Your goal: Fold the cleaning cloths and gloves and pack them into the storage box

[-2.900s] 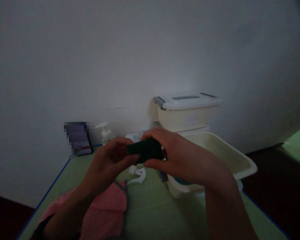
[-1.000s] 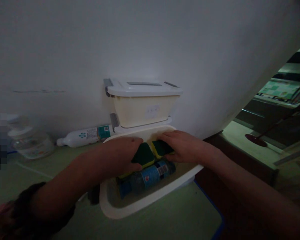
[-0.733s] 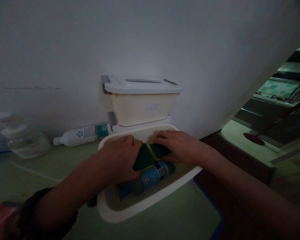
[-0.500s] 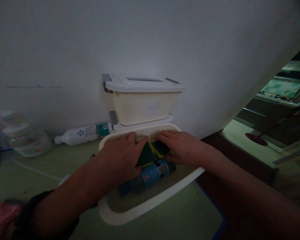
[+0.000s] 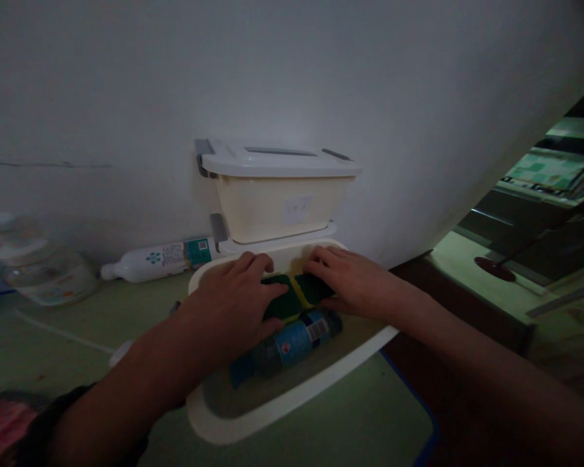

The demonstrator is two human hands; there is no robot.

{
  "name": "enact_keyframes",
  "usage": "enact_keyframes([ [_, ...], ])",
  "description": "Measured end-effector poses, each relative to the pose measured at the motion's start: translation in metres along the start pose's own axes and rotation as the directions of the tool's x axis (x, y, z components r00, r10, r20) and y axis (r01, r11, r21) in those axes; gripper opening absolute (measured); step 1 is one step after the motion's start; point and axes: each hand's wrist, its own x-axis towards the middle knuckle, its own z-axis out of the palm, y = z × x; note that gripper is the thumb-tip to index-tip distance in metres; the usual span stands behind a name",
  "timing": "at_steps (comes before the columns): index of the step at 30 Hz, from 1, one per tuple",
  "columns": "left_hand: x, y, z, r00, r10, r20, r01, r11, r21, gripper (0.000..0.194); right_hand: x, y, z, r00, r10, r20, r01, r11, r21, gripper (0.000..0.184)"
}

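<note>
A white-rimmed plastic bin (image 5: pixel 292 403) sits open in front of me. Inside are two green and yellow scouring sponges, side by side. My left hand (image 5: pixel 231 295) reaches in over the left sponge (image 5: pixel 283 303), its fingers apart and touching the top and near edge. Curled around the right sponge (image 5: pixel 313 290) are the fingers of my right hand (image 5: pixel 353 282), which cover its right end. A clear bottle with a blue label (image 5: pixel 296 342) lies in the bin on the near side of the sponges.
Behind the bin, a lidded cream storage box (image 5: pixel 267 204) stands against the wall. A white bottle (image 5: pixel 150 261) lies to its left, near a clear jar (image 5: pixel 43 272). Pink cloth (image 5: pixel 2 421) shows at lower left. The green tabletop (image 5: pixel 355 408) ends in a blue edge at right.
My left fingers have loosened and spread, and the left sponge now lies flatter with more of its green face showing. My right hand has barely moved on the right sponge.
</note>
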Motion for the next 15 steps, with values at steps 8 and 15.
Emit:
enact_keyframes([
  [8, -0.0008, 0.0013, -0.0013, 0.994, -0.011, 0.105, 0.008, 1.000, 0.028, 0.029, 0.0003, -0.0043, -0.0050, 0.998, 0.024, 0.053, -0.027, 0.997, 0.071, 0.034],
  [15, -0.0006, -0.0011, 0.0008, 0.989, -0.032, 0.146, 0.033, 0.999, 0.000, 0.029, 0.0031, -0.0018, -0.0057, 0.993, 0.006, 0.117, -0.015, 0.997, 0.077, 0.030],
])
